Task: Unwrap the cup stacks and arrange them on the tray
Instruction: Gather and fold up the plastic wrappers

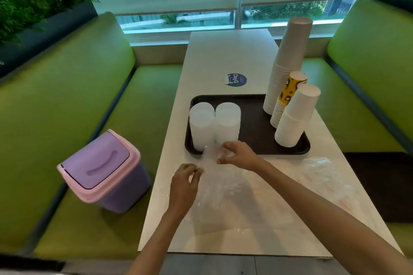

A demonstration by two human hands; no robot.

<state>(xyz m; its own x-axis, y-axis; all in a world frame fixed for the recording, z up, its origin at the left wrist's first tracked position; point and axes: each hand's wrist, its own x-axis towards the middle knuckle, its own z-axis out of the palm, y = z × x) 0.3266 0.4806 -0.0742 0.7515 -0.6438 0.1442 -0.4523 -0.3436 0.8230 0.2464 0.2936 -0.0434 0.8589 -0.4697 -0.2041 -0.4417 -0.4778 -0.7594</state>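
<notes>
Head view: you look down on the white tabletop [223,56].
Left hand: your left hand [184,182] is at the near left, its fingers [194,171] pinching the edge of the clear plastic wrapper [214,194].
Right hand: your right hand [237,154] is just near of the tray and grasps the wrapper's far end in curled fingers.
Wrapper: it lies slack on the tabletop between your arms.
Tray: the dark brown rectangular plastic tray [252,123] sits mid-table.
Left of tray: two translucent white plastic cup stacks [202,127] stand upside down, touching.
Right of tray: a tall white paper cup stack [288,62], a yellow patterned paper cup stack [288,89] and a shorter white paper cup stack [297,116] stand in a row from far to near.
Near right: a crumpled clear plastic sheet [321,176].
Left bench seat: a lilac plastic bin with a pink rim [105,172].
Far of tray: a round blue sticker [237,79].
</notes>
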